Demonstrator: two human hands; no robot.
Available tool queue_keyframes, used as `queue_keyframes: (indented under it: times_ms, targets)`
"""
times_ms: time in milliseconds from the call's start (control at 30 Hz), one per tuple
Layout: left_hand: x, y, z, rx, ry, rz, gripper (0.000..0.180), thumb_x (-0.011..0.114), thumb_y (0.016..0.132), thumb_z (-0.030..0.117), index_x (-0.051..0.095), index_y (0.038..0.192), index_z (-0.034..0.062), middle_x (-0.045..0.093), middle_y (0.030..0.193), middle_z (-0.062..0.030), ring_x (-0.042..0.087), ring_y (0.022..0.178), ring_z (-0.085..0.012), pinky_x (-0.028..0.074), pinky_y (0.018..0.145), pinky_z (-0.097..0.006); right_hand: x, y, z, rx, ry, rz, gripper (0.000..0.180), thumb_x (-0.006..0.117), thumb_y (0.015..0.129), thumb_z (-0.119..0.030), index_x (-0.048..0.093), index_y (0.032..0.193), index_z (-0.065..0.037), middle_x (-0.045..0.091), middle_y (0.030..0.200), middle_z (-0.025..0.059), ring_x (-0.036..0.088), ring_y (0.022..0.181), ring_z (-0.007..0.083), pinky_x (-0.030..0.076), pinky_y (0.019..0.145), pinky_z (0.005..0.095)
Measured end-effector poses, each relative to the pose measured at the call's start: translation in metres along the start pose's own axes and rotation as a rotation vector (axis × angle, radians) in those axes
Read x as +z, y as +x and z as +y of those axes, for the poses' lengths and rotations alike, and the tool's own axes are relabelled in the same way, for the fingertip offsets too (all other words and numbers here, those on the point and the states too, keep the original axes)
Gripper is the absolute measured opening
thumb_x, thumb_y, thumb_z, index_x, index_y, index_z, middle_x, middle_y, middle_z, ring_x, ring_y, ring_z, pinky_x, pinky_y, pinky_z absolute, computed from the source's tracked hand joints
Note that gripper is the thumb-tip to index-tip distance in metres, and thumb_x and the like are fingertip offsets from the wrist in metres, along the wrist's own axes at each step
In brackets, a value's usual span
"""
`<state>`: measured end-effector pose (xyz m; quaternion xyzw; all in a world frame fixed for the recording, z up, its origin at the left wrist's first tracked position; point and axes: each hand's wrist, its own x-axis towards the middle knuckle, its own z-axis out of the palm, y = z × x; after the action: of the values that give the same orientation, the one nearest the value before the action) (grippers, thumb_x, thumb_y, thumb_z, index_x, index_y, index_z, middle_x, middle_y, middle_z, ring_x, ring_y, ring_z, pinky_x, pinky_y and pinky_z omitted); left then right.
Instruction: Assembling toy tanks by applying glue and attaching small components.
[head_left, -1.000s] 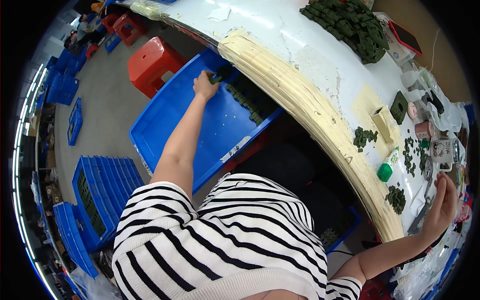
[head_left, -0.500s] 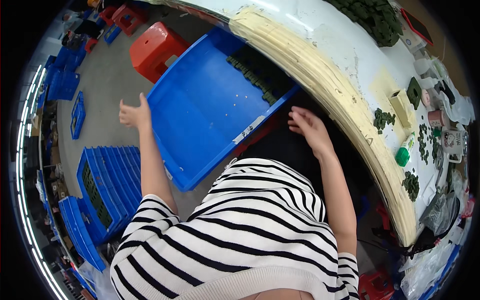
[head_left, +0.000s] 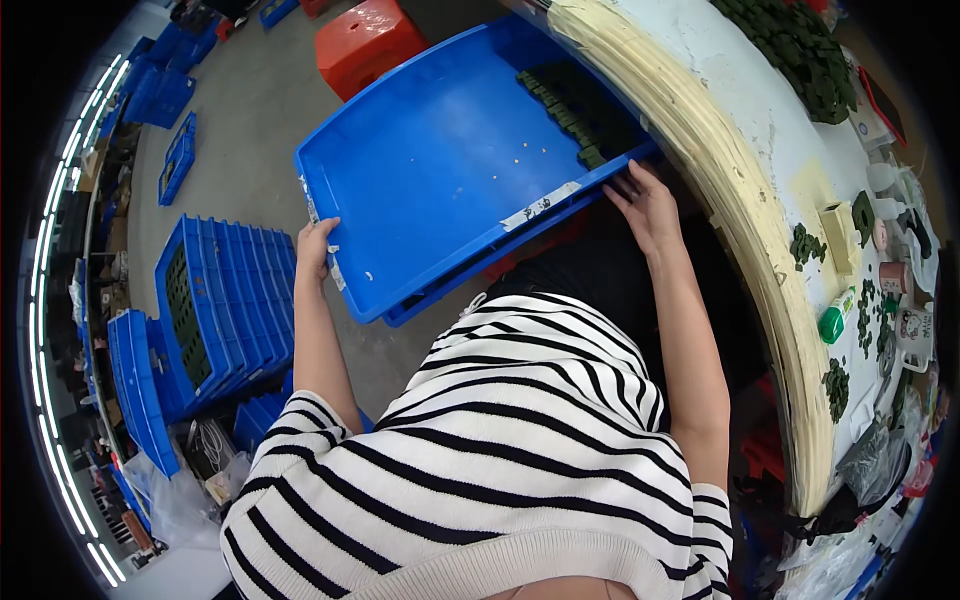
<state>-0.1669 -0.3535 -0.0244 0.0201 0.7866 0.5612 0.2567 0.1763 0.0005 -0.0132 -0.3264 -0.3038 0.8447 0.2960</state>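
Observation:
A large shallow blue plastic tray (head_left: 420, 190) lies in front of me, tilted across the view, with another blue tray's edge (head_left: 400, 318) showing beneath it. Rows of dark green pieces (head_left: 575, 110) sit at its far right end, and a few small crumbs dot its floor. My left hand (head_left: 315, 250) grips the tray's left rim, fingers closed over the edge. On the near right rim, by the table, my right hand (head_left: 645, 205) has its fingers around the edge, partly hidden underneath.
The worn, pale-edged table (head_left: 690, 150) curves along the right, bearing a heap of dark green pieces (head_left: 795, 60) and a green-and-white bottle (head_left: 836, 315). A red stool (head_left: 365, 45) stands beyond the tray. Stacked blue crates (head_left: 225, 310) rise at the left.
Both hands were apart from the tray; now they have hold of its left and near right rims. The upper tray has shifted, exposing the edge of the one below. The view has moved too.

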Motion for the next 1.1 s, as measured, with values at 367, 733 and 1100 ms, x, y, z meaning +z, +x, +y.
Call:
queue_keyframes:
  times_ms: [367,733,1100]
  targets:
    - [-0.071,0.027,0.034,0.094,-0.121,0.110,0.028,0.064,0.075,0.014,0.060,0.094,-0.0072,0.064,0.087,-0.0156,0.063,0.070,-0.0224,0.052,0.062,-0.032,0.059,-0.014,0.004,-0.021,-0.046,-0.257,0.047,0.047,0.092,-0.031,0.040,0.130,-0.004,0.039,0.134,0.0123,0.032,0.128,0.0285,0.024,0.108,0.0419]
    - [-0.125,0.043,0.003,0.023,-0.318,0.243,0.040,0.067,0.074,0.015,0.056,0.104,-0.0094,0.062,0.096,-0.0191,0.062,0.079,-0.0291,0.052,0.070,-0.037,0.053,-0.022,-0.020,-0.033,-0.348,-0.401,0.058,0.049,0.091,-0.041,0.038,0.132,-0.001,0.045,0.127,0.0160,0.046,0.117,0.0237,0.036,0.100,0.0349]
    - [-0.130,0.053,0.024,0.117,-0.511,0.537,0.031,0.065,0.071,0.005,0.056,0.095,-0.0115,0.059,0.090,-0.0176,0.061,0.076,-0.0295,0.053,0.067,-0.042,-0.063,-0.022,-0.027,-0.361,-1.115,0.044,0.031,0.057,0.089,-0.030,0.059,0.108,-0.005,0.062,0.103,0.0089,0.058,0.095,0.0198,0.044,0.086,0.0343]
